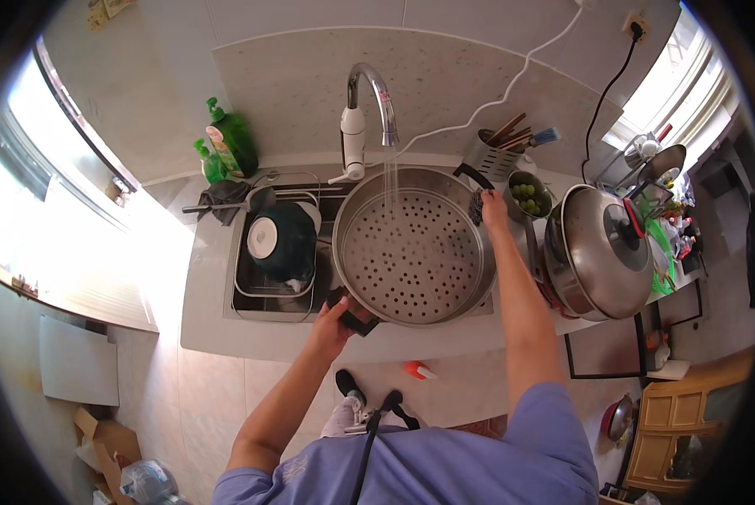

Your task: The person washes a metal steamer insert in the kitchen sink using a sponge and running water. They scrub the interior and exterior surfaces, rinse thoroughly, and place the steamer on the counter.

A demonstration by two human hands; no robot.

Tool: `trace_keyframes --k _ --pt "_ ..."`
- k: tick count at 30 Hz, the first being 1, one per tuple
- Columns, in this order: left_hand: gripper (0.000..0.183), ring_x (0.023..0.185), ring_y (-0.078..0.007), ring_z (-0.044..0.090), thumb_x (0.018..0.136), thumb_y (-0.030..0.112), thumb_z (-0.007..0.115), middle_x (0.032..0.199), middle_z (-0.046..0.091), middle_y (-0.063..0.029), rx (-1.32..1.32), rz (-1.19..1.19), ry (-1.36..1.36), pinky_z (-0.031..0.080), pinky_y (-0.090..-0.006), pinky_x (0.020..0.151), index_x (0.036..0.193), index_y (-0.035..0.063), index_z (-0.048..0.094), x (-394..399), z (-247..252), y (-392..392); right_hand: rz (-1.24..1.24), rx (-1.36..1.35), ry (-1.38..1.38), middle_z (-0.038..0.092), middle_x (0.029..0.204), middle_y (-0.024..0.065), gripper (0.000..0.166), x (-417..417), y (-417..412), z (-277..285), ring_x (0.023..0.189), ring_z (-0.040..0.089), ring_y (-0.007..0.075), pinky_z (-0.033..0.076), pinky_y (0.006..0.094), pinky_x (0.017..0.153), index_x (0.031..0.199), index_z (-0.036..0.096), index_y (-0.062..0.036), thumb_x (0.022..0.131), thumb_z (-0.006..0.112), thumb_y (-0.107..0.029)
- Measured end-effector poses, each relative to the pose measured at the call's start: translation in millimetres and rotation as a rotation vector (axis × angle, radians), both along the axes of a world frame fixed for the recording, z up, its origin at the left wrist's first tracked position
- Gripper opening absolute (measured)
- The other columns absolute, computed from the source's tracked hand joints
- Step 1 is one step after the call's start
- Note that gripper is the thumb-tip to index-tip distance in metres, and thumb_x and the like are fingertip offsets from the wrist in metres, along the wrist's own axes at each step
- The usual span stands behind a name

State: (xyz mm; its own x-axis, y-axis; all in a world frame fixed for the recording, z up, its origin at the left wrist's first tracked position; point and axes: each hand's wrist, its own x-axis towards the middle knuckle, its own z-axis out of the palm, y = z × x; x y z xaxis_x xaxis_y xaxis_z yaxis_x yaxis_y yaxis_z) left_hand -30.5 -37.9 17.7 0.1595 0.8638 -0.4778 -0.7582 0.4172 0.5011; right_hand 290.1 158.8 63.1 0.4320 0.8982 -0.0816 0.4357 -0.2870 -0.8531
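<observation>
A large round metal steamer tray (415, 252) with a perforated bottom lies over the sink. Water runs into it from the chrome spout of the faucet (354, 136). My left hand (333, 325) grips the tray's black handle (358, 319) at the lower left. At the upper right, my right hand (494, 211) holds a dark scouring pad (476, 207) against the outer side of the rim, just below the other black handle (475, 175).
Left of the tray, a dark green bowl (283, 246) sits upside down in a wire rack. Green soap bottles (233, 142) stand behind. To the right are a bowl of green fruit (528, 196), a utensil holder (492, 158) and a large lidded pot (598, 252).
</observation>
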Motion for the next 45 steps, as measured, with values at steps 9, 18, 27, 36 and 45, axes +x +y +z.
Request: trace_keyframes --k 9,18,27,36,45 --pt "0.032 0.100 -0.0288 0.053 0.086 0.010 0.044 0.115 0.049 -0.0115 -0.057 -0.062 -0.006 0.048 -0.0406 0.080 0.117 0.0070 0.037 -5.3 -16.1 25.5 0.020 -0.079 -0.062 0.053 0.093 0.0179 0.036 3.2 29.7 -55.6 0.089 0.050 0.0321 0.037 0.0393 0.077 0.101 0.050 0.0004 0.085 0.040 -0.030" --pt "0.034 0.098 -0.0273 0.054 0.086 0.011 0.044 0.114 0.048 -0.0083 -0.138 -0.005 0.024 0.047 -0.0405 0.081 0.119 0.0077 0.037 15.1 -33.2 41.4 0.102 -0.062 -0.008 0.054 0.083 0.0172 0.037 -0.8 83.4 -79.6 0.077 0.051 0.0328 0.039 0.0389 0.070 0.096 0.049 0.0019 0.085 0.040 -0.032" --pt "0.029 0.089 -0.0279 0.057 0.086 0.014 0.044 0.100 0.055 -0.0104 -0.301 -0.054 0.041 0.046 -0.0401 0.078 0.114 0.0059 0.043 30.4 -46.6 49.2 0.484 0.257 -0.865 0.036 0.121 0.0232 0.021 -30.2 33.6 -129.0 0.106 0.041 0.0391 0.037 0.0414 0.087 0.096 0.054 -0.0008 0.078 0.051 -0.012" --pt "0.026 0.075 -0.0278 0.062 0.085 0.017 0.048 0.096 0.057 -0.0090 -0.389 -0.064 0.088 0.052 -0.0352 0.065 0.108 0.0042 0.048 27.6 -65.2 50.2 1.037 0.171 -0.481 0.031 0.129 0.0207 0.038 -132.9 -15.1 -195.2 0.120 0.031 0.0363 0.029 0.0407 0.098 0.115 0.047 -0.0081 0.077 0.047 -0.010" --pt "0.029 0.069 -0.0199 0.061 0.082 0.014 0.051 0.096 0.057 -0.0074 -0.305 -0.026 0.207 0.051 -0.0296 0.058 0.109 0.0041 0.048 30.3 -62.8 50.9 0.926 -0.004 -0.657 0.030 0.132 0.0161 0.036 -129.9 67.3 -197.8 0.122 0.028 0.0305 0.024 0.0481 0.097 0.112 0.048 -0.0058 0.078 0.047 -0.015"
